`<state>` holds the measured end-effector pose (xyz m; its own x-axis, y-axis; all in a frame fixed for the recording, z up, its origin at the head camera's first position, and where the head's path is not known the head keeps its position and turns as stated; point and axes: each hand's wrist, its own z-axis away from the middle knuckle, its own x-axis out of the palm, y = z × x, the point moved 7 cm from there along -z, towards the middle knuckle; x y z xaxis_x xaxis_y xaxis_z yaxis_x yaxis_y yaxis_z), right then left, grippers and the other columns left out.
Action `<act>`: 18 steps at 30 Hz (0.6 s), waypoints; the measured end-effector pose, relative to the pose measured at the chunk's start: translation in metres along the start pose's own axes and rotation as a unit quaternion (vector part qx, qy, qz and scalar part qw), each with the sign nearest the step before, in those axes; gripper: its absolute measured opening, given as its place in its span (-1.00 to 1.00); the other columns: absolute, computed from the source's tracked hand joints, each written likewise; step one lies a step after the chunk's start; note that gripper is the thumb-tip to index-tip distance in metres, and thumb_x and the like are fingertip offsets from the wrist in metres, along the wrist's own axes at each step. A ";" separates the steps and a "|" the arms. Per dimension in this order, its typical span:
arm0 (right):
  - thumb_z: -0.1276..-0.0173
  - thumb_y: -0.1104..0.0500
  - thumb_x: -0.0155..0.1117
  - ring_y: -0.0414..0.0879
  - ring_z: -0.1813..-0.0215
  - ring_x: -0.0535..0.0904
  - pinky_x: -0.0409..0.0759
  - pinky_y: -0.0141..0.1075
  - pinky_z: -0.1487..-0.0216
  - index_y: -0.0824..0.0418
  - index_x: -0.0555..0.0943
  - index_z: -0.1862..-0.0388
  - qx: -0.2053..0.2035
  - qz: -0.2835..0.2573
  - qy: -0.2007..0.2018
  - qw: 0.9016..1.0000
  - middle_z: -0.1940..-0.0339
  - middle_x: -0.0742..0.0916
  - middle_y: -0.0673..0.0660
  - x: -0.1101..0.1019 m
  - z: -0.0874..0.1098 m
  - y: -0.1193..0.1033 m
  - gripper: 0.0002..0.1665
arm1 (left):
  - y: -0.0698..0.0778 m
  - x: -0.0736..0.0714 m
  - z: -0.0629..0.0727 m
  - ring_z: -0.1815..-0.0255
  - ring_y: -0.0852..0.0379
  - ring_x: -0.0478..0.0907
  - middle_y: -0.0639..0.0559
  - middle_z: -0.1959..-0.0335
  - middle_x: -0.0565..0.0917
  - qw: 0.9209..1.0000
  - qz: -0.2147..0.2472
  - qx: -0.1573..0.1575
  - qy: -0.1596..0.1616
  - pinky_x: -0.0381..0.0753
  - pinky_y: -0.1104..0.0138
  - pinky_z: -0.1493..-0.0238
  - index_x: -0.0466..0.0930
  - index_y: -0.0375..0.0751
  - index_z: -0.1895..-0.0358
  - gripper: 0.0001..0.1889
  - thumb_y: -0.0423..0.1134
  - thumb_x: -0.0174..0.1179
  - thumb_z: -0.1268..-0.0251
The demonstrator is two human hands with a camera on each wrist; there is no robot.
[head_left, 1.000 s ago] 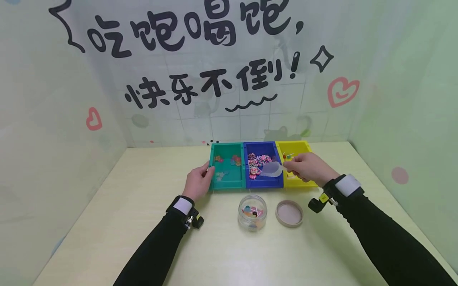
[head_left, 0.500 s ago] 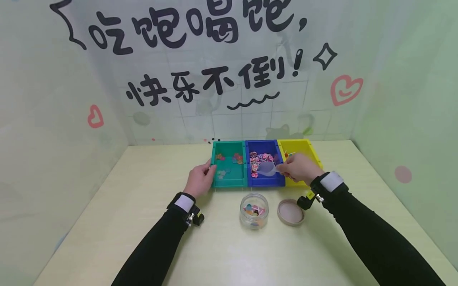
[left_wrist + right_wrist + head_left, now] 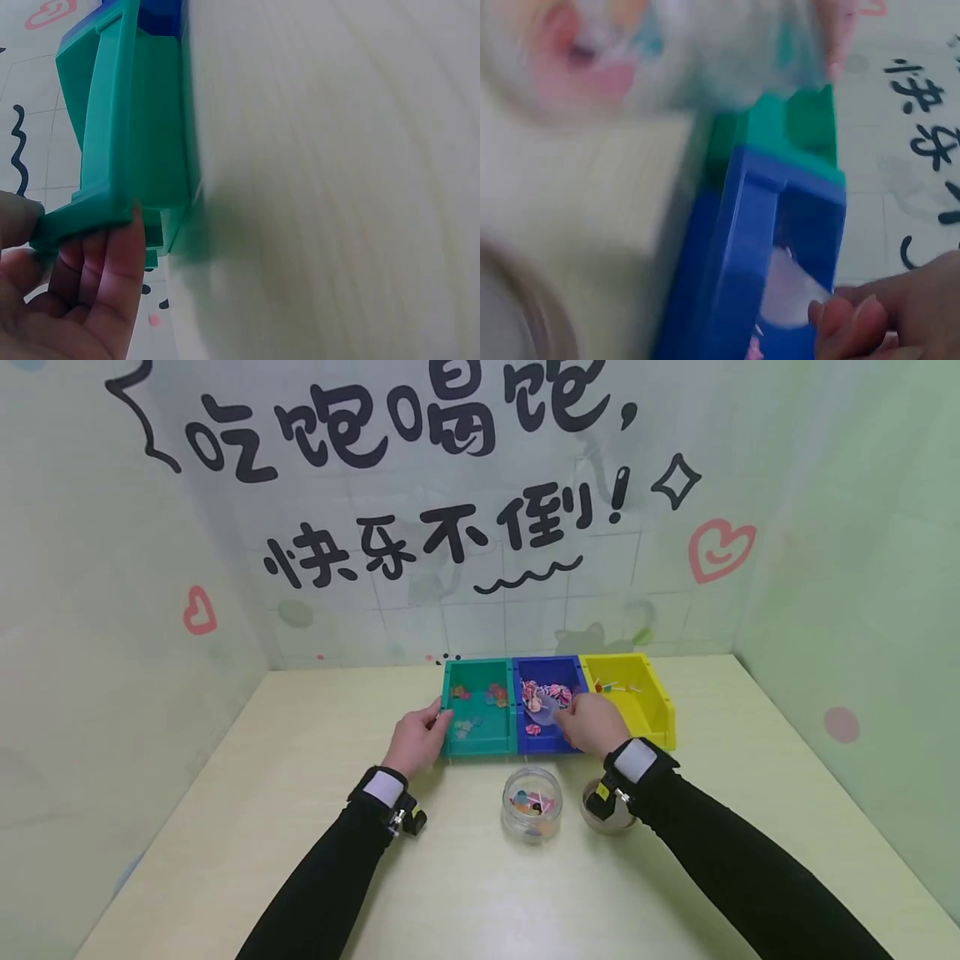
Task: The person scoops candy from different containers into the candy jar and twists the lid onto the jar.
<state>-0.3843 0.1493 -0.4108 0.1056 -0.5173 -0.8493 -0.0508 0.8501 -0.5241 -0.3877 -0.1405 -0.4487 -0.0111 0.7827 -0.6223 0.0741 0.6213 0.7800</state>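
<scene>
A translucent scoop (image 3: 543, 712) is pinched in my right hand (image 3: 596, 725), its bowl down among pink-and-white swirled pieces (image 3: 558, 693) in the blue bin (image 3: 551, 744). In the right wrist view the thumb and fingers close on the scoop (image 3: 789, 289) at its handle end. My left hand (image 3: 416, 739) grips the left rim of the green bin (image 3: 480, 745), which holds a few small clusters of coloured pieces. The left wrist view has the thumb on one side of the green rim (image 3: 82, 217) and the fingers curled under it.
The yellow bin (image 3: 651, 714), joined at the right, holds a few small stick-like pieces. In front stands an open clear jar (image 3: 532, 837) with colourful pieces inside. Its round lid (image 3: 618, 821) lies to the right, partly under my right wrist. A printed wall (image 3: 337, 627) rises behind.
My right hand has moved left and down with the scoop, from over the yellow bin's edge into the blue bin's pieces. The left hand has stayed on the green bin.
</scene>
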 end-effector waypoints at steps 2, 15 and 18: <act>-0.70 0.02 0.27 0.00 0.42 0.61 0.68 -0.21 0.27 0.32 0.73 0.29 -0.054 0.100 0.025 0.993 0.50 0.71 0.13 0.000 0.000 -0.010 -0.57 | 0.000 0.000 0.000 -0.25 -0.10 0.63 -0.24 -0.55 0.57 1.000 0.000 -0.002 -0.005 0.54 0.16 -0.04 0.30 -0.14 -0.68 -0.43 0.00 0.02 -0.82; -0.66 0.05 0.36 0.02 0.29 0.65 0.83 -0.09 -0.11 0.35 0.72 -0.12 -0.187 0.287 -0.010 0.940 0.20 0.81 0.20 0.014 0.001 -0.024 -0.63 | -0.003 0.001 0.001 0.00 -0.10 0.56 -0.34 -0.23 0.75 1.000 0.009 -0.017 -0.012 0.39 0.26 0.27 0.30 -0.12 -0.69 -0.42 0.00 0.04 -0.81; -0.69 0.04 0.31 0.03 0.26 0.63 0.79 -0.09 -0.13 0.39 0.73 -0.14 -0.117 0.206 -0.043 0.971 0.26 0.77 0.18 0.015 -0.006 -0.015 -0.59 | -0.003 0.001 0.001 0.00 -0.09 0.56 -0.31 -0.24 0.76 1.000 0.010 -0.016 -0.011 0.40 0.27 0.26 0.30 -0.11 -0.69 -0.42 0.02 0.04 -0.81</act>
<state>-0.3880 0.1285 -0.4163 0.1112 -0.1195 -0.9866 -0.3299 0.9320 -0.1501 -0.3870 -0.1416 -0.4523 0.0119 0.7937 -0.6082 0.0414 0.6073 0.7934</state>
